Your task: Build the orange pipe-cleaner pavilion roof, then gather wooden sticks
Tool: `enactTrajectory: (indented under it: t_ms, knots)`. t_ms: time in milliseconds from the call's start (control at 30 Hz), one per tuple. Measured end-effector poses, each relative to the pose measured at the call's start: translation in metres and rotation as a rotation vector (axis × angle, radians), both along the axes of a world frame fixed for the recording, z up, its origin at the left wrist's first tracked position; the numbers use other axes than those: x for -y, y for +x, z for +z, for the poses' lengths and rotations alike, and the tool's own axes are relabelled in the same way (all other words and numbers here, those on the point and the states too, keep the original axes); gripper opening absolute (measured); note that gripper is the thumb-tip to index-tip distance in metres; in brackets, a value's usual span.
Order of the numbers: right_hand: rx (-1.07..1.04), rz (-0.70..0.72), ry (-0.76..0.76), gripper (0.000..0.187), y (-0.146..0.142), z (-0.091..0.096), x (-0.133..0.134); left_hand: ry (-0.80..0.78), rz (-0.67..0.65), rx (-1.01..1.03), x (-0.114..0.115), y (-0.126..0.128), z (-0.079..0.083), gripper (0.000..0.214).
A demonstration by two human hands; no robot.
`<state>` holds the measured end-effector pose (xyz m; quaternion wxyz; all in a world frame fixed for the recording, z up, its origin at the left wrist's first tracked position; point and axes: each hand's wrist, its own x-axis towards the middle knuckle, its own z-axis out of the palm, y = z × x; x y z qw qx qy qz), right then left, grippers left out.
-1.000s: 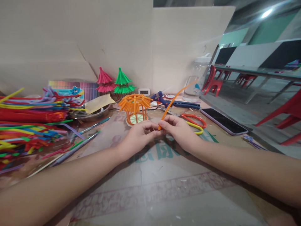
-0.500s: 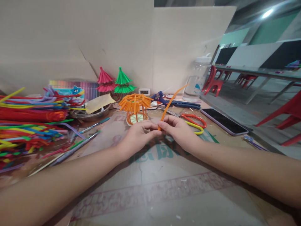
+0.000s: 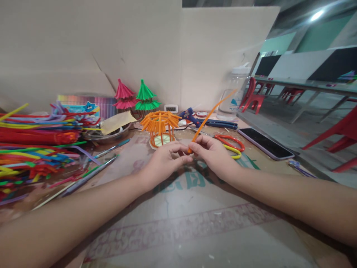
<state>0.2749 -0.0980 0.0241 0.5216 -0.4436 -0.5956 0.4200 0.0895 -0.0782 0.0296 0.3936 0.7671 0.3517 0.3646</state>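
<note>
Between my hands is an orange pipe cleaner (image 3: 208,118), its long free end slanting up to the right. My right hand (image 3: 210,152) pinches it near its lower end. My left hand (image 3: 170,158) is closed with thumb and fingertips at that same lower end, which the fingers partly hide. Just beyond my hands stands a small orange pavilion (image 3: 161,124) of pipe cleaners, with a fringed roof, thin posts and a pale round base. Scissors (image 3: 230,143) with red and yellow handles lie beside my right hand.
Bundles of coloured pipe cleaners (image 3: 39,137) fill the left side, near a metal dish (image 3: 108,137). Pink (image 3: 125,95) and green (image 3: 146,96) roofed models stand behind. A blue glue gun (image 3: 189,116), a water bottle (image 3: 232,93) and a phone (image 3: 264,144) sit at the right.
The free end of the orange pipe cleaner has swung further right and up, leaning more. My hands stay in nearly the same place.
</note>
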Motion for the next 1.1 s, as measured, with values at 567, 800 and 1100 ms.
enactTrajectory:
  t_ms: [567, 800, 1100]
  knots:
    - [0.072, 0.012, 0.029, 0.032, -0.0004, 0.0016, 0.0012, 0.067, 0.058, -0.007, 0.0009, -0.0020, 0.0040, 0.007]
    - [0.053, 0.013, -0.001, 0.033, 0.0001, 0.0009, 0.0011, 0.166, 0.011, -0.021, 0.0001, -0.0021, 0.0033, 0.008]
    - [0.092, 0.008, 0.015, 0.033, -0.0002, 0.0002, 0.0004, 0.248, -0.007, -0.049, 0.0000, -0.0028, 0.0029, 0.008]
